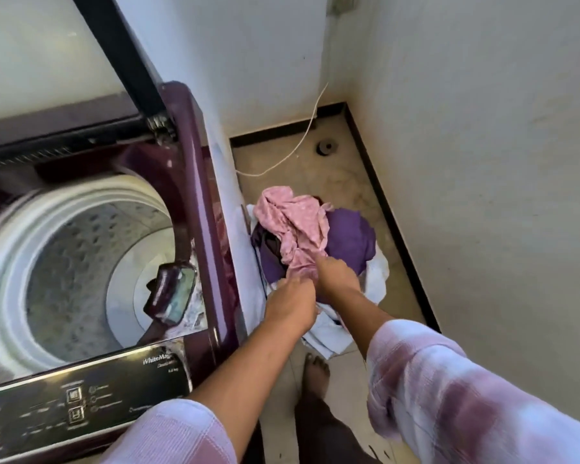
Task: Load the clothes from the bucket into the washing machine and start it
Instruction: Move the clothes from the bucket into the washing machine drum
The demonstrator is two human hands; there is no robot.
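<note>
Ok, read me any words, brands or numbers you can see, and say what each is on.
"WhiteMag": on the control panel, right end; the remaining letters are illegible.
Small lines below it: too blurred to read.
Labels beside the buttons: too small and blurred.
On the clothes: no text visible.

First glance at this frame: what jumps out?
A pink garment draped over purple cloth tops the laundry heap on the floor, right of the machine. The person's left grip and right grip both hold the pink garment's near end. At left, the washing machine stands with its lid raised and its drum open.
</note>
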